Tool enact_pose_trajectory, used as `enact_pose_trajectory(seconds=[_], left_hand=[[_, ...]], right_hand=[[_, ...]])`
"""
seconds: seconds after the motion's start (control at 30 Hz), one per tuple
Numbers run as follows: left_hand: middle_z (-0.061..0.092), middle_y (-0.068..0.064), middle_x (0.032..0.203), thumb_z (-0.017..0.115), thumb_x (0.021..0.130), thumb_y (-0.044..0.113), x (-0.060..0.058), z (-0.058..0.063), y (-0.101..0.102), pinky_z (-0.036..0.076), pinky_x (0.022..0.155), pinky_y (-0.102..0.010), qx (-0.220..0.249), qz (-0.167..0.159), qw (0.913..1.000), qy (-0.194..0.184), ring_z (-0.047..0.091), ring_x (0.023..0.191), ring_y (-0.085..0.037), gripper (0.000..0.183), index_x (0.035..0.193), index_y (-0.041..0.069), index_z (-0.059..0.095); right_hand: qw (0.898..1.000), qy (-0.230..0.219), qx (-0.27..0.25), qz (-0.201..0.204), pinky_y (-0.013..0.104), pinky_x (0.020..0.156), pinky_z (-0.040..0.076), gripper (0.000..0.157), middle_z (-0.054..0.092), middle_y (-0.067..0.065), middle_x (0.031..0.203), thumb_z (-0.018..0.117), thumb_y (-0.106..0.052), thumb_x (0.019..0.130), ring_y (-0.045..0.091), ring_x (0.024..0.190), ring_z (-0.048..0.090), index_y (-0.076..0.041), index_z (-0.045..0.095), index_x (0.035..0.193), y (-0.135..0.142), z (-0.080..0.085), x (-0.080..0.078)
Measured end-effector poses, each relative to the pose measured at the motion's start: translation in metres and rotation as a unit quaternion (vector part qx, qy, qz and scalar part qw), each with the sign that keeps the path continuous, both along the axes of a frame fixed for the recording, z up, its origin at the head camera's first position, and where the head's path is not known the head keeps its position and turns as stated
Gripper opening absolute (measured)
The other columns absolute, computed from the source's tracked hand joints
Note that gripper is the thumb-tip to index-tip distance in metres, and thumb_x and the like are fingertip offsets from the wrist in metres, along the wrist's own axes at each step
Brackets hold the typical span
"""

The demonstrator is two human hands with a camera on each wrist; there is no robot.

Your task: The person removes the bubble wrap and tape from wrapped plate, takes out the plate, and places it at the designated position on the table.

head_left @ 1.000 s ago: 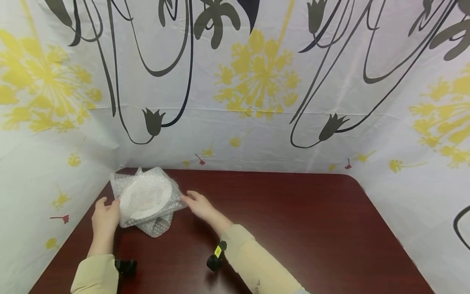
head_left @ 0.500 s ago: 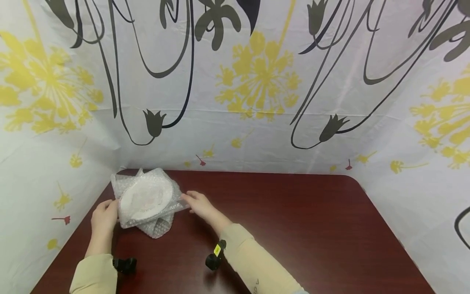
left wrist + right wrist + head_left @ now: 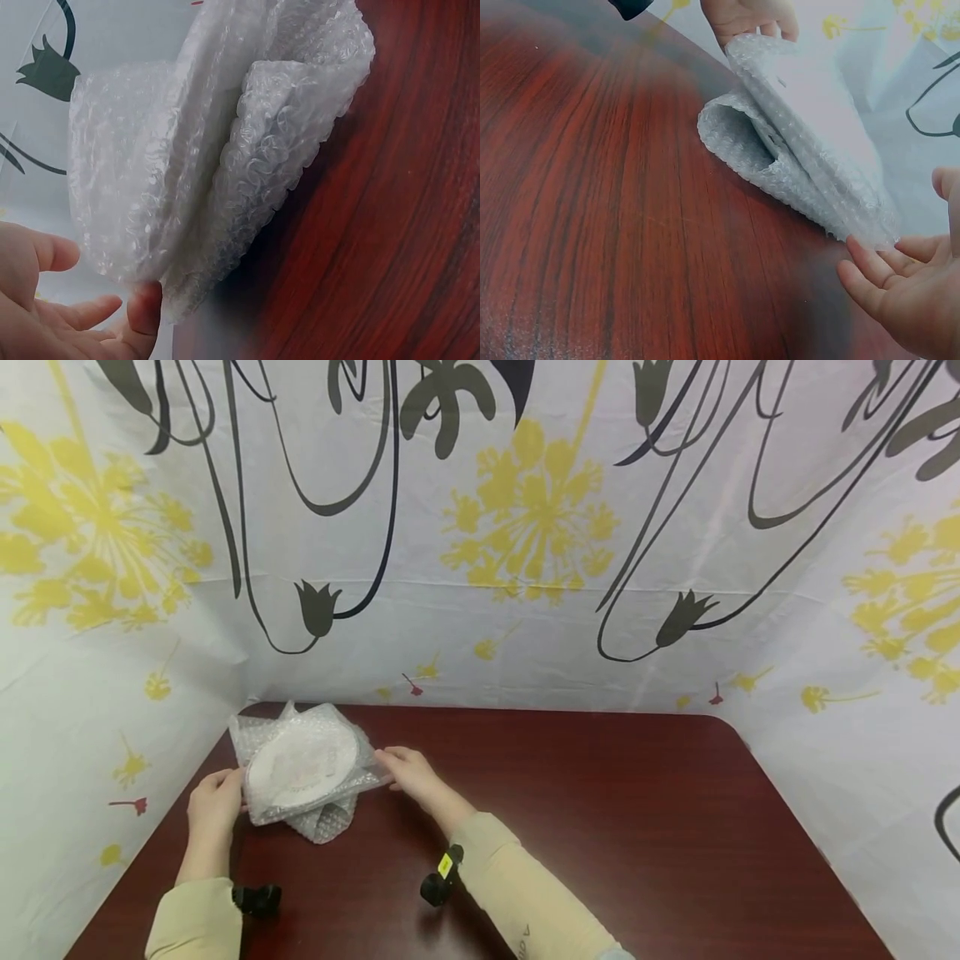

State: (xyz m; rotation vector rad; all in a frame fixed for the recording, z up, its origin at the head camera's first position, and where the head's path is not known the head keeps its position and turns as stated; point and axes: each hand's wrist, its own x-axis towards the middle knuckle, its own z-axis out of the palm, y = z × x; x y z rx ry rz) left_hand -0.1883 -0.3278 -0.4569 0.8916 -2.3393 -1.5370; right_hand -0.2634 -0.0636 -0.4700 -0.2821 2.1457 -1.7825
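A round white plate (image 3: pixel 300 767) lies in bubble wrap (image 3: pixel 358 783) at the table's back left corner. Beneath it sits more bubble wrap (image 3: pixel 739 139), folded over and gaping on one side; its contents are hidden. My left hand (image 3: pixel 213 806) is at the left edge of the upper package; in the left wrist view a fingertip (image 3: pixel 144 304) touches the wrap's lower edge, thumb apart. At the right corner, my right hand (image 3: pixel 411 777) touches the wrap with its fingertips (image 3: pixel 866 262) from below, thumb held away in the right wrist view.
The dark red-brown table (image 3: pixel 600 827) extends to the right of the packages. A patterned white cloth (image 3: pixel 480 635) hangs right behind the table and along both sides. Black wrist cameras (image 3: pixel 257 900) stick out from both sleeves.
My left hand's fingers have drawn closer together at the package's left edge. The right hand has shifted very slightly to the right along with the wrap's corner. The packages stay in place.
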Motion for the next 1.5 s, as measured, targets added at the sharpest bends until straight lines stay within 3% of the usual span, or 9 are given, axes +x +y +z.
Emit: enact_pose_trajectory(seconds=[0.33, 0.57, 0.77, 0.87, 0.97, 1.13, 1.5], left_hand=[[0.044, -0.030, 0.130, 0.040, 0.098, 0.034, 0.002, -0.003, 0.000, 0.050, 0.059, -0.026, 0.000, -0.007, 1.0000, 0.004, 0.054, 0.067, -0.012, 0.062, 0.141, -0.010, 0.035], [0.035, -0.035, 0.139, 0.038, 0.100, 0.035, 0.002, -0.003, 0.000, 0.049, 0.061, -0.027, 0.012, -0.026, 0.9996, 0.000, 0.053, 0.067, -0.012, 0.066, 0.146, -0.010, 0.025], [0.051, -0.027, 0.115, 0.041, 0.099, 0.033, 0.003, -0.003, 0.001, 0.049, 0.059, -0.028, 0.006, -0.029, 0.9996, -0.003, 0.055, 0.062, -0.013, 0.063, 0.141, -0.013, 0.033], [0.053, -0.025, 0.109, 0.043, 0.098, 0.032, 0.004, -0.005, 0.003, 0.050, 0.058, -0.027, 0.005, -0.030, 0.9995, -0.004, 0.055, 0.060, -0.012, 0.061, 0.137, -0.015, 0.039], [0.051, -0.029, 0.120, 0.045, 0.098, 0.031, 0.004, -0.006, 0.004, 0.049, 0.057, -0.025, 0.020, -0.029, 0.9994, -0.004, 0.053, 0.058, -0.009, 0.061, 0.137, -0.015, 0.039], [0.034, -0.034, 0.142, 0.048, 0.098, 0.029, 0.004, -0.007, 0.006, 0.048, 0.056, -0.021, 0.044, -0.038, 0.9983, -0.008, 0.051, 0.057, -0.006, 0.064, 0.142, -0.014, 0.030], [0.029, -0.035, 0.143, 0.051, 0.097, 0.025, 0.005, -0.008, 0.007, 0.051, 0.059, -0.023, 0.060, -0.056, 0.9966, -0.005, 0.051, 0.059, -0.006, 0.066, 0.144, -0.015, 0.024]], right_hand=[[1.000, -0.024, -0.013, -0.012, 0.035, 0.078, 0.055, 0.054, 0.060, 0.015, 0.120, 0.055, -0.035, 0.097, 0.022, 0.087, 0.066, 0.005, 0.052, 0.133, -0.002, 0.001, -0.003], [0.996, -0.049, -0.067, -0.038, 0.035, 0.075, 0.055, 0.057, 0.058, 0.017, 0.124, 0.062, -0.028, 0.093, 0.017, 0.081, 0.062, 0.010, 0.048, 0.133, -0.006, 0.000, -0.001], [0.993, -0.056, -0.097, -0.037, 0.035, 0.079, 0.054, 0.056, 0.057, 0.014, 0.125, 0.069, -0.023, 0.088, 0.017, 0.096, 0.061, 0.007, 0.051, 0.131, -0.009, -0.002, 0.002], [0.989, -0.073, -0.126, -0.031, 0.035, 0.080, 0.054, 0.056, 0.059, 0.013, 0.120, 0.070, -0.016, 0.086, 0.018, 0.092, 0.062, 0.006, 0.049, 0.133, -0.010, -0.005, 0.002], [0.983, -0.089, -0.161, -0.025, 0.038, 0.080, 0.055, 0.057, 0.061, 0.013, 0.112, 0.070, -0.007, 0.085, 0.018, 0.085, 0.064, 0.005, 0.046, 0.135, -0.012, -0.007, 0.002], [0.975, -0.099, -0.196, -0.027, 0.042, 0.079, 0.055, 0.063, 0.058, 0.014, 0.111, 0.069, 0.001, 0.083, 0.021, 0.080, 0.065, 0.004, 0.040, 0.139, -0.014, -0.008, 0.002], [0.972, -0.086, -0.210, -0.065, 0.037, 0.074, 0.056, 0.062, 0.055, 0.014, 0.115, 0.070, 0.009, 0.079, 0.021, 0.078, 0.065, -0.001, 0.047, 0.135, -0.020, -0.012, 0.005]])
